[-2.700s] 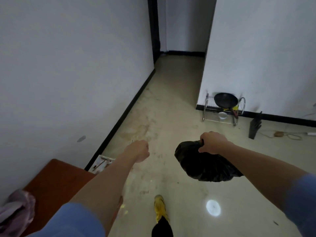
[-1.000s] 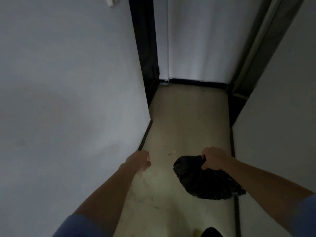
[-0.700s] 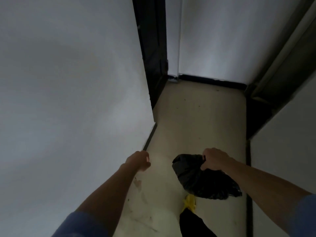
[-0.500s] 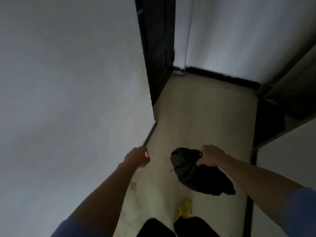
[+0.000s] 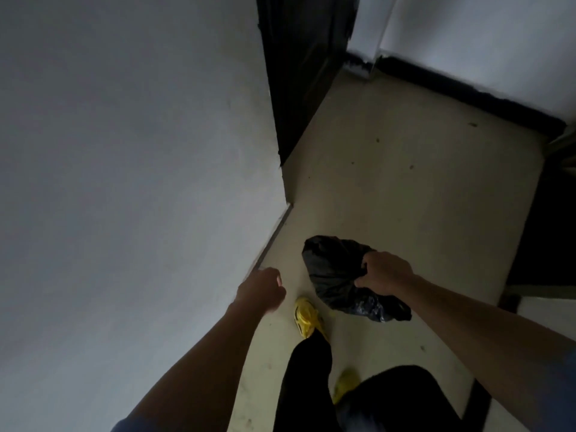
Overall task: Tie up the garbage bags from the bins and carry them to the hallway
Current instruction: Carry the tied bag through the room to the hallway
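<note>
Right hand [image 5: 385, 271] is seen clenched on the gathered neck of the black garbage bag [image 5: 330, 275], fingers curled tight into the plastic, and the bag is held clear of the floor [image 5: 405, 198], bulging out to the left of the fist and sagging below the wrist. Whether a knot has been tied cannot be told, since the neck is buried inside the grip. Now the left hand [image 5: 261, 289]: it is held out ahead, fingers curled into a fist, with nothing seen in it (only the back is shown, so the palm side is hidden). One yellow shoe [image 5: 307, 316] is planted just below the bag, a second yellow shoe [image 5: 344, 383] is blurred and half covered by the black trouser legs [image 5: 307, 385], and a blue sleeve [image 5: 124, 427] is cut off at the bottom edge. Little detail can be made out in the dim light. A narrow passage is shown, its pale beige floor flecked with dark specks and scuffs. The left side is filled by a plain white wall [image 5: 124, 182], which ends at a corner; beyond it a dark doorway [image 5: 299, 73] is set, its inside unreadable. The far white wall [image 5: 483, 35] is edged by a black baseboard [image 5: 467, 95], and another dark opening [image 5: 548, 229] on the right is clipped by the frame.
</note>
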